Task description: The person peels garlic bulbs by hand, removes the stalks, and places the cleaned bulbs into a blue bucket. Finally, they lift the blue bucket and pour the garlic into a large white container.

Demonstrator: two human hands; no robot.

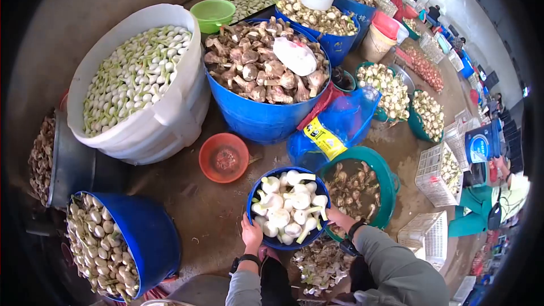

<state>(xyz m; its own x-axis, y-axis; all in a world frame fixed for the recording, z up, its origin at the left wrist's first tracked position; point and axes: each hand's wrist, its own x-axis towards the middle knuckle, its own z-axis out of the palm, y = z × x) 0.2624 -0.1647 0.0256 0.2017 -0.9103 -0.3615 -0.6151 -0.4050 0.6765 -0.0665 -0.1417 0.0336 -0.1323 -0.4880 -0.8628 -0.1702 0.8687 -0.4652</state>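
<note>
Two hands clamp the upward-facing blue basin (280, 245): left hand (251, 233) at 8 o'clock, right hand (340, 219) at 4; garlic bulbs (278, 216) point variously.

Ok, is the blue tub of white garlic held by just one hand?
No, the left hand grips one side of the blue tub and the right hand the other.

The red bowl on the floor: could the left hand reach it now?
Probably, once free: the left hand holds the blue tub, but nothing seems to stand between it and the red bowl.
</note>
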